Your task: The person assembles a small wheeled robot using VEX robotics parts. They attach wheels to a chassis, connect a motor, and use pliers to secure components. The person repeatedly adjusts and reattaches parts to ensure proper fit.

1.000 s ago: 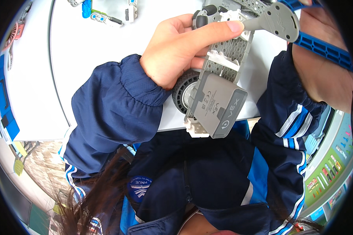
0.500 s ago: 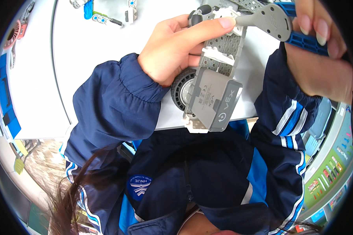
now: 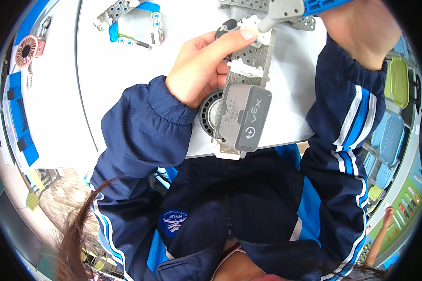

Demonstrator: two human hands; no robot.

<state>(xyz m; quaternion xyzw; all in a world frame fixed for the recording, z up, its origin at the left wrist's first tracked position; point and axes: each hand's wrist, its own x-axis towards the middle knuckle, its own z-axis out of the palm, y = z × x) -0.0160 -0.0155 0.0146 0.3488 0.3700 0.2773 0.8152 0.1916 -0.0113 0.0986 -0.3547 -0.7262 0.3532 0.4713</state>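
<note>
My left hand point(image 3: 199, 68) is wrapped round the side of a toy robot chassis point(image 3: 249, 75) made of grey perforated plates. Its thumb presses a white connector point(image 3: 254, 24) near the far end. A grey battery box point(image 3: 248, 117) sits on the chassis's near end, beside a black-tyred wheel point(image 3: 211, 114). Touching the white connector by my thumb is the grey tip of a plier-like tool point(image 3: 286, 10) with blue handles. My right hand point(image 3: 361, 30) grips those handles at the top right; its fingers are mostly cut off by the upper edge. Another white bracket point(image 3: 244, 68) crosses the chassis's middle.
More grey perforated plates point(image 3: 300, 22) lie behind the chassis on the white table point(image 3: 136, 65). An assembly of grey, blue and green parts point(image 3: 136, 41) stands far left. A pink fan point(image 3: 27, 50) and a blue case point(image 3: 18, 112) are at the left. Chairs point(image 3: 389, 136) stand at the right.
The chassis has shifted slightly left in view with my left hand still on it. My right hand and the tool have moved up and left, and its fingers have left the picture.
</note>
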